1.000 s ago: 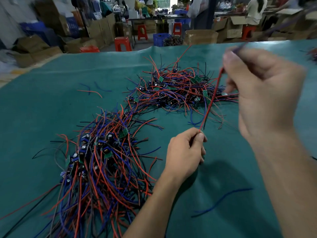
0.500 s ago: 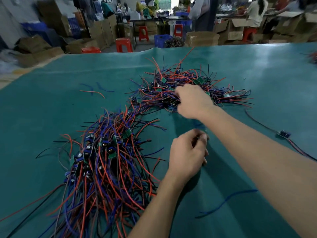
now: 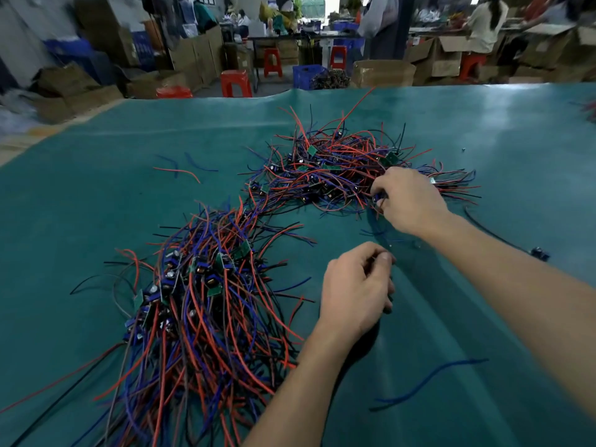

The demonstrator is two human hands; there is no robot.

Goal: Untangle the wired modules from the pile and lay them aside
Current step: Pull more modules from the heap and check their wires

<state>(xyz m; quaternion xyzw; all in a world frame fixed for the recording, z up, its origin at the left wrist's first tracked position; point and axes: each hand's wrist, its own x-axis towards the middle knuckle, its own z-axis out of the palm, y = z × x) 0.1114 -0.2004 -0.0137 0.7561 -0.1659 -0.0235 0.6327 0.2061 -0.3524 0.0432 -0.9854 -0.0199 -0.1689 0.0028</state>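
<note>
No legible writing is visible. A loose blue wire [image 3: 432, 379] lies nearest on the green surface [image 3: 80, 221]. The near pile [image 3: 200, 304] runs lengthwise front-left to centre. The left hand [image 3: 354, 291] has curled fingers; contents cannot be told. The right hand [image 3: 406, 198] grips wires at the far pile [image 3: 332, 175].

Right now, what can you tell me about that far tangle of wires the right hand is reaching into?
The far pile is a loose, low heap of thin red, blue and black insulated wires with small green circuit boards and dark parts tangled in. It lies flat on the teal table cover, with wire ends sticking out all round. The right hand grips into its near right edge. A trail of wires links it to the nearer pile.
</note>
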